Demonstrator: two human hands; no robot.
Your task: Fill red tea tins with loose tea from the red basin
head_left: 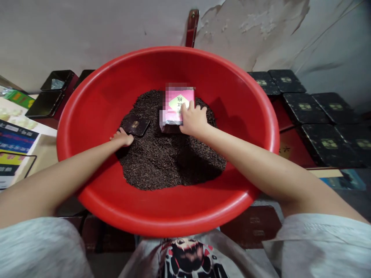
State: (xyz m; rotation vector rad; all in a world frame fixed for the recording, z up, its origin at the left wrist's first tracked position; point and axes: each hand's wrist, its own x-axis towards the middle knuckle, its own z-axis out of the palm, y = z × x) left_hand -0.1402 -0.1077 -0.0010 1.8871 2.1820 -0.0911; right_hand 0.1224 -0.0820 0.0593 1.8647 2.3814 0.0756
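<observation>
In the head view, a wide red tub is filling the middle of the scene, and a heap of dark, loose leaves is covering its bottom. The right hand is resting on the right part of a pink packet, its fingers spreading apart over the top. The packet is sitting at the far middle of the heap; blurring is hiding its left side. The left hand is touching the near left edge of a dark lid, which is lying over the leaves left of the packet; whether the fingers are gripping it, I cannot tell. Beyond the tub on the right, several black-topped tins are standing close together. On the far left, an open tin is standing near a green box. A brown strap is showing against the far wall.
</observation>
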